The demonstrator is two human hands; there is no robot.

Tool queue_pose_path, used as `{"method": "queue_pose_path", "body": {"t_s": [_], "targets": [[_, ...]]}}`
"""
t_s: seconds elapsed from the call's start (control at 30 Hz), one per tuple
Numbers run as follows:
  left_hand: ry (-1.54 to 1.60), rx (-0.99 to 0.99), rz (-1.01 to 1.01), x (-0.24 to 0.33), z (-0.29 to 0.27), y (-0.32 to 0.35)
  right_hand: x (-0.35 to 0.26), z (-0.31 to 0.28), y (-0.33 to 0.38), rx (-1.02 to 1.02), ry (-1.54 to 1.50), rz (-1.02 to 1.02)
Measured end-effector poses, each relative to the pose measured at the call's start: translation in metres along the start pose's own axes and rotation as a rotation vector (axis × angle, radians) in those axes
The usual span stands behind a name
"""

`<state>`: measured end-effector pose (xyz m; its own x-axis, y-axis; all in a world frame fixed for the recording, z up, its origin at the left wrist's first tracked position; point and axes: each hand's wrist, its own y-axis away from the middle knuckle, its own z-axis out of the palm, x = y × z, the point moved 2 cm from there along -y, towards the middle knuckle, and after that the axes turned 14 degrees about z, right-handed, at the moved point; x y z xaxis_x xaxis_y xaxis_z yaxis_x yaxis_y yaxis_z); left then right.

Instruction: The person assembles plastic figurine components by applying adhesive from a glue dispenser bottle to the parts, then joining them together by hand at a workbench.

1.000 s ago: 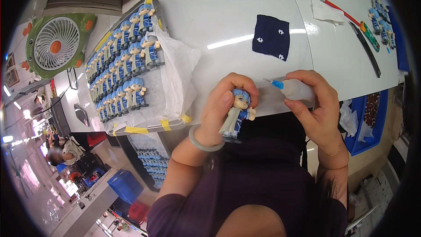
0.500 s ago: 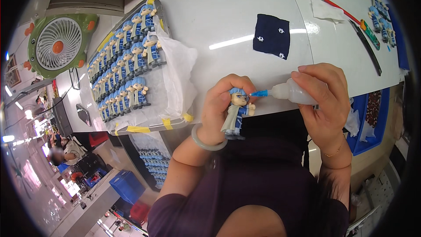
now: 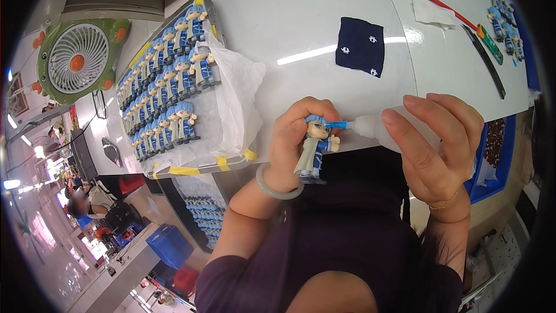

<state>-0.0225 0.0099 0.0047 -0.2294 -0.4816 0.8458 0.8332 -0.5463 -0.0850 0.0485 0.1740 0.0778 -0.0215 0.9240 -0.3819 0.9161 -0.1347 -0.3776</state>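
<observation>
My left hand (image 3: pixel 291 139) grips a small figurine (image 3: pixel 313 153) upright by its back and head, just past the table's near edge. The figurine has blue hair, a pale cape and blue clothes. In my right hand (image 3: pixel 443 145) is a translucent white squeeze bottle (image 3: pixel 399 127), held on its side. Its blue needle tip (image 3: pixel 336 125) points left and meets the figurine's hair or face; whether it touches I cannot tell. My left fingers partly hide the figurine's head.
Rows of similar figurines (image 3: pixel 184 72) lie on a paper-lined tray (image 3: pixel 229 162) at the left. A dark blue cloth (image 3: pixel 359 46) lies mid-table. To the right are a red-handled brush (image 3: pixel 434 1), a black tool (image 3: pixel 485 61) and more figurines (image 3: pixel 497 20). A green fan (image 3: pixel 75 61) stands far left.
The bottle's tip has moved left, from beside the figurine's head onto it. My right hand has shifted a little right and down, and its fingers have loosened around the bottle.
</observation>
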Motion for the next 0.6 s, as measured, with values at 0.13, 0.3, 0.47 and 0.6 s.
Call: {"method": "queue_pose_path", "body": {"t_s": [0.13, 0.3, 0.47, 0.6], "targets": [[-0.021, 0.003, -0.003, 0.0012, 0.0013, -0.0008, -0.0015, -0.0016, -0.0004, -0.005, 0.035, -0.028], [-0.042, -0.007, 0.005, -0.0001, -0.0003, -0.001, -0.0038, 0.0005, -0.0005, 0.013, 0.039, -0.04], [-0.064, -0.025, 0.006, 0.0008, -0.0006, -0.0009, -0.006, 0.0005, -0.0009, 0.005, 0.073, -0.039], [-0.029, -0.03, 0.002, -0.0007, -0.0013, -0.0003, -0.0075, -0.0003, -0.0001, -0.01, 0.097, -0.041]]}}
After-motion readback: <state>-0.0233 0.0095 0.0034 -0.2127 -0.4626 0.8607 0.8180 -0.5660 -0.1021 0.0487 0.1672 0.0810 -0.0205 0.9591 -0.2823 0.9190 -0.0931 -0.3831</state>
